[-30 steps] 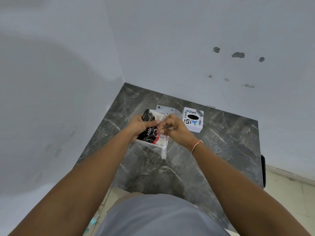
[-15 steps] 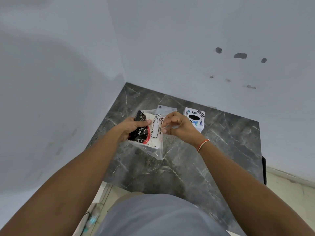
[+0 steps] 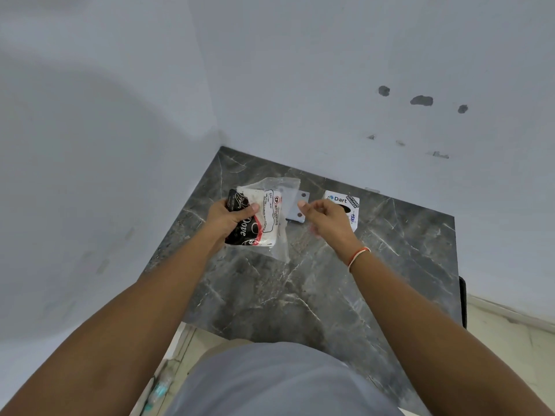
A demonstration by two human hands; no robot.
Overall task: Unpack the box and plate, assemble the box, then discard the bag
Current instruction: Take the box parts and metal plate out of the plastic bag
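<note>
The left hand (image 3: 231, 219) is closed around a clear plastic bag (image 3: 277, 223), thumb across the front and fingers hidden behind it, holding it up above the table (image 3: 330, 289). Inside the bag sits a flat folded box (image 3: 255, 223), black with white script on its left part and white with black and red print on its right (the print is partly legible but too small to read through). The loose lower end of the bag hangs below the box, and its upper edge stands crumpled above it.

The right hand (image 3: 326, 216) is apart from the bag, to its right, fingers loosely curled with the thumb and forefinger close together; it grips nothing that can be seen, and its fingertips are slightly blurred.

Between the two hands, on the table just behind the bag, lies a pale grey flat plate (image 3: 295, 208) with round holes near its corners, part of it seen through the plastic.

Further right, partly covered by the right hand, a white box with stickers (image 3: 341, 201) stands on the dark marbled tabletop, which fits into a corner of pale walls (image 3: 300, 85). An orange and white band (image 3: 358, 256) circles the right wrist.
</note>
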